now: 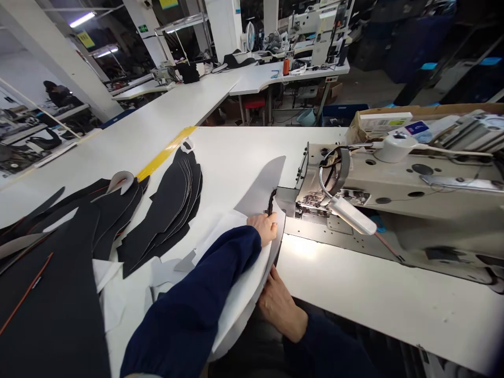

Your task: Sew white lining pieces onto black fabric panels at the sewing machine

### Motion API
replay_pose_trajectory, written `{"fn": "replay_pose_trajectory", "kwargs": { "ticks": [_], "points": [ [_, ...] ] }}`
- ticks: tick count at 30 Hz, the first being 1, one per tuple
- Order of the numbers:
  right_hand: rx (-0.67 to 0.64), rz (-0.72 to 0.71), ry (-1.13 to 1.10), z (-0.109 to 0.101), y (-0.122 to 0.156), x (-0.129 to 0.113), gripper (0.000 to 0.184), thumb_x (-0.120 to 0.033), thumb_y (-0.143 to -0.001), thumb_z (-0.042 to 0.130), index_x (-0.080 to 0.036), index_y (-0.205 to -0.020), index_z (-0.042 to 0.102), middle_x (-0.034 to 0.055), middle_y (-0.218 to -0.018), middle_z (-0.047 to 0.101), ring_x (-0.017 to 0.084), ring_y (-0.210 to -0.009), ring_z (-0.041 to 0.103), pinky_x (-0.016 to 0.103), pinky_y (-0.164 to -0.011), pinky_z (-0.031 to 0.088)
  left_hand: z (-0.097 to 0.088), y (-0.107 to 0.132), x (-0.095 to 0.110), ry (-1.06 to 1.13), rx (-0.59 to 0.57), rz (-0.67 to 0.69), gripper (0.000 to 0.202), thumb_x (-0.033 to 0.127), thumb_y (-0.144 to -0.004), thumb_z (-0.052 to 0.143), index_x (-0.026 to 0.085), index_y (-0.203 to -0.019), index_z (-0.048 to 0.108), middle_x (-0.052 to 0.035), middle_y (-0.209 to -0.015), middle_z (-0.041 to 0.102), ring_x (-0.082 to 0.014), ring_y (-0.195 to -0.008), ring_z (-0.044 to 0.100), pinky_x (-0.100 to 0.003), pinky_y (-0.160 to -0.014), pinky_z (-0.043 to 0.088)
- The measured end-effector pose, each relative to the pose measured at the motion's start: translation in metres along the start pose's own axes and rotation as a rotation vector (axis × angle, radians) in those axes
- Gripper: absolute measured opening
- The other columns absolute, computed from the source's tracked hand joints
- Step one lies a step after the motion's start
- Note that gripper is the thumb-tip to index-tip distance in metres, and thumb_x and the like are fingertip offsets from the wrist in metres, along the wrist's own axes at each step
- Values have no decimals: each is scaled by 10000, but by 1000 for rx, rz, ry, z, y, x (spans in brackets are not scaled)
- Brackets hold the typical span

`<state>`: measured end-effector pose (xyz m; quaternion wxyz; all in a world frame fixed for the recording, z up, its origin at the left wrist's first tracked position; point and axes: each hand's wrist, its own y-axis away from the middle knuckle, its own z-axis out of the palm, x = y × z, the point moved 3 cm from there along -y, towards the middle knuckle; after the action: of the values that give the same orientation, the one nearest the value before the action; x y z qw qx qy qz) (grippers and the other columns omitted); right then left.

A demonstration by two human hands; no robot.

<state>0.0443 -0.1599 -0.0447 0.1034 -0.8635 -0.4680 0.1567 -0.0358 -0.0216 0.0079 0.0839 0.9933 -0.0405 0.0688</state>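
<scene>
A light grey fabric piece (pixel 263 181) with a pale underside lies on the table beside the sewing machine (pixel 331 184). Its curved lower part hangs over the table's front edge. My left hand (pixel 263 227) is closed on this piece, fingers curled next to a short dark folded edge (pixel 271 201), just left of the machine's needle area. Lower down, my right hand (pixel 281 304) grips the piece's curved outer rim at the table edge; its fingertips are partly hidden behind the fabric. The needle itself is too small to make out.
Stacked dark fabric panels (pixel 169 199) lie to the left, with larger black pieces with orange edging (pixel 51 283) beyond. A white lamp (pixel 352 214) hangs at the machine head. Behind it stands a cardboard box (pixel 356 128) of supplies. Yellow tape (pixel 165 152) crosses the table.
</scene>
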Motion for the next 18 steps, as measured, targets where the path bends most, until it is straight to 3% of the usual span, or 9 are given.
{"fn": "replay_pose_trajectory", "kwargs": {
  "ticks": [7, 14, 18],
  "points": [
    [-72, -2, -13, 1, -2, 0, 143, -133, -754, 585, -193, -642, 650, 14, -624, 624, 205, -775, 557, 479, -1021, 303, -1, -12, 6, -2, 23, -24, 388, 353, -866, 385, 314, -1240, 480, -28, -972, 629, -212, -865, 599, -327, -704, 419],
    [-45, 44, -13, -5, 4, 2, 133, -182, -780, 577, -203, -689, 672, 34, -702, 646, 256, -927, 531, 552, -1061, 195, 0, -13, 12, 4, 49, -37, 359, 362, -871, 369, 309, -1190, 523, -25, -957, 629, -216, -851, 602, -337, -699, 432],
    [-75, 50, -27, -6, 8, 9, 96, -170, -760, 585, -179, -749, 679, 42, -720, 654, 258, -911, 542, 535, -1041, 246, -1, -18, 25, 5, 28, -4, 345, 370, -875, 371, 302, -1167, 543, -31, -957, 631, -214, -865, 602, -334, -730, 432]
  ]
}}
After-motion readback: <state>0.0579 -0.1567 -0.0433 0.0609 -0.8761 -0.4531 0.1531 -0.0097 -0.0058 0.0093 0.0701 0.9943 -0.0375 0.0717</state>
